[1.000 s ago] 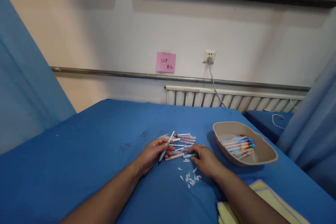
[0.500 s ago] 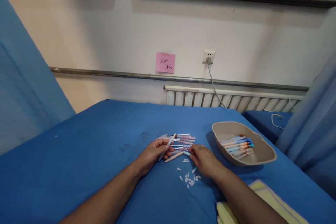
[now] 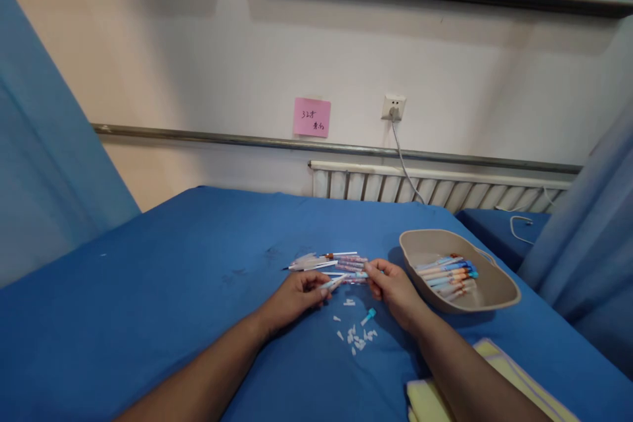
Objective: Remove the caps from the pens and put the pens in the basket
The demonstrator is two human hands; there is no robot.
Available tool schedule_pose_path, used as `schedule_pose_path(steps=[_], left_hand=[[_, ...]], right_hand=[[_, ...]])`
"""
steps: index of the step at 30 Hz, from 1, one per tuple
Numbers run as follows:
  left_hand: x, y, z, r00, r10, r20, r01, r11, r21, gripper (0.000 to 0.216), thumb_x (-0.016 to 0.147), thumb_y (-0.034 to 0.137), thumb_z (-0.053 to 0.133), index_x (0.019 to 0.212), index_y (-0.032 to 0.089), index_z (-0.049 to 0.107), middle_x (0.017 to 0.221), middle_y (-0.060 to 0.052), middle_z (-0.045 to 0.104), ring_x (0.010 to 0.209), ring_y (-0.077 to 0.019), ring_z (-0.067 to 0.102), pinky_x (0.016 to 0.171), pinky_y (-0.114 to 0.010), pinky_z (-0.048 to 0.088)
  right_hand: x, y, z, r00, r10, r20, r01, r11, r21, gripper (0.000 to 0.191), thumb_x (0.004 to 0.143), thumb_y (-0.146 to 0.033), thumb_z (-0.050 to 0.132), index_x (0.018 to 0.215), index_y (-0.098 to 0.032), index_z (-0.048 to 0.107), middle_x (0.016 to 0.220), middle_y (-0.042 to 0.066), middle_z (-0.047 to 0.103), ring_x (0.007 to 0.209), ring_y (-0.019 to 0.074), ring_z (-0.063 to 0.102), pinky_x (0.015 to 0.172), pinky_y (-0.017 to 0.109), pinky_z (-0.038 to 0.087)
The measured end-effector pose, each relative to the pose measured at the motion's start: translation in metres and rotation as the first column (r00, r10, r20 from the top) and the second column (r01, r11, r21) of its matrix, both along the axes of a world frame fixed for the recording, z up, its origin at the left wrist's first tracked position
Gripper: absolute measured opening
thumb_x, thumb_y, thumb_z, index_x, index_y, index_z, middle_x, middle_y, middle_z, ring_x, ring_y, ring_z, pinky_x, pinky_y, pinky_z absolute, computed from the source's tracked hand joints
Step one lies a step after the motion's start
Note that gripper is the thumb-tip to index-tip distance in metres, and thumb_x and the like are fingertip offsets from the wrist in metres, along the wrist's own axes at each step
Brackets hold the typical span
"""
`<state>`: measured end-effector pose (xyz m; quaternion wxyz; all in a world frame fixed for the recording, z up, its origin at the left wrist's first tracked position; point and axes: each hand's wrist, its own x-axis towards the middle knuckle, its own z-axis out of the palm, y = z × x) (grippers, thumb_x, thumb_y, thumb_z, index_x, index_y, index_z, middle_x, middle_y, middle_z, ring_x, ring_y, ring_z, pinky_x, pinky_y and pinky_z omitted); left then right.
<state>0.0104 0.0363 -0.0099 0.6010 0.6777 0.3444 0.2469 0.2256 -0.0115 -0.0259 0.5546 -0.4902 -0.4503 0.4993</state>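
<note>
Within left hand's (image 3: 295,300) pinch, slim pen (image 3: 336,282) (end jutting out); right hand (image 3: 391,287) pinches pale tube (image 3: 359,275).

Matt plastic basin (image 3: 494,283); smooth metal rail (image 3: 222,138); blue cloth cover (image 3: 173,277)

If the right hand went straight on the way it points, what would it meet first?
Probably the pink patterned pen barrels just ahead of the right hand, though its height above the blue sheet is unclear.

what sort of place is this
Probably an indoor room, perhaps a makeshift work area: pen parts lie spread on a blue cloth, with a radiator behind.
</note>
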Motion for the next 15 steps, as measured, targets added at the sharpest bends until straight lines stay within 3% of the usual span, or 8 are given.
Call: schedule_pose_path(steps=[7, 15], left_hand=[[0.003, -0.006, 0.003, 0.999, -0.021, -0.044, 0.023, 0.999, 0.048, 0.017, 0.073, 0.029, 0.063, 0.085, 0.018, 0.068, 0.072, -0.001, 0.065, 0.061, -0.0132, 0.052, 0.058, -0.021, 0.039], [0.003, -0.014, 0.012, 0.99, -0.051, -0.134, 0.08, 0.972, 0.22, 0.017, 0.077, 0.029, 0.058, 0.085, 0.02, 0.07, 0.076, 0.0, 0.066, 0.07, -0.0162, 0.055, 0.066, -0.022, 0.04]], right_hand=[[-0.003, -0.002, 0.002, 0.998, 0.016, 0.065, -0.017, 1.0, 0.018, 0.038, 0.072, -0.054, 0.059, 0.065, -0.018, 0.048, 0.042, -0.009, 0.04, 0.04, 0.0065, 0.03, 0.043, 0.02, 0.023], [-0.012, -0.007, 0.0, 0.931, -0.003, 0.364, -0.039, 0.993, 0.108, 0.029, 0.076, -0.047, 0.056, 0.07, -0.018, 0.055, 0.048, -0.007, 0.043, 0.045, 0.0088, 0.038, 0.045, 0.02, 0.028]])
